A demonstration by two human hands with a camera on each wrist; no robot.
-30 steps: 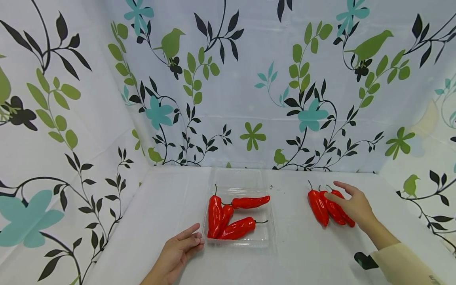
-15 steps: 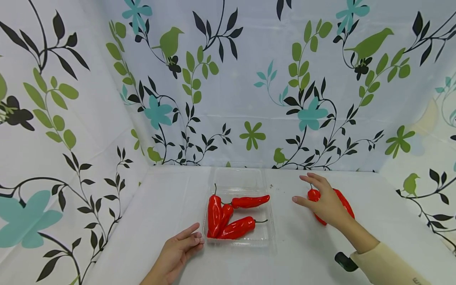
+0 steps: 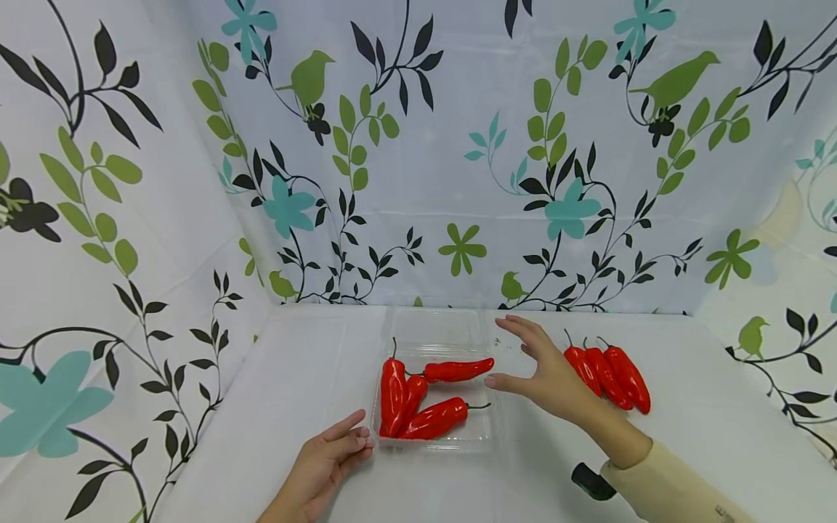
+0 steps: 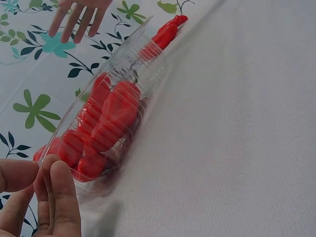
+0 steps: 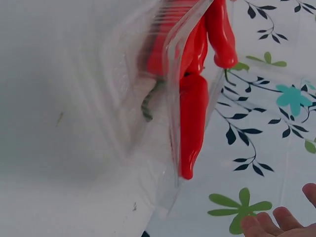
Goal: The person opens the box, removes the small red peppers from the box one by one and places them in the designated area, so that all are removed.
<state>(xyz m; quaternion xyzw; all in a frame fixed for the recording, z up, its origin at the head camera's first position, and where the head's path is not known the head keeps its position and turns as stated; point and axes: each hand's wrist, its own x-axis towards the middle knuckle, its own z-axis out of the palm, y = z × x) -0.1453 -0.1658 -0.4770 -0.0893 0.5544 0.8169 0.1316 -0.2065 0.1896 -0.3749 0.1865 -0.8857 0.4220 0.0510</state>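
A clear plastic box [image 3: 480,437] holds several red peppers; one long pepper [image 3: 458,370] lies crosswise at the back, another pepper [image 3: 437,420] across the front. My left hand [image 3: 330,465] pinches the box's front left corner, and in the left wrist view its thumb [image 4: 17,175] and fingertips meet at the rim. Over the box's right edge reaches my right hand [image 3: 546,374], empty, thumb and fingers spread apart, near the tip of the crosswise pepper. In the right wrist view only its fingertips [image 5: 281,217] show, at the lower right.
On the white table to the right lie three more red peppers [image 3: 628,379] side by side, the leftmost partly behind my right hand. The box's clear lid [image 3: 438,325] is folded back toward the patterned cloth [image 3: 405,181]. A black device [image 3: 593,481] sits under my right wrist.
My right hand has moved left, from over the three peppers to the box's right edge, with nothing in it. The left hand stays at the box's corner.
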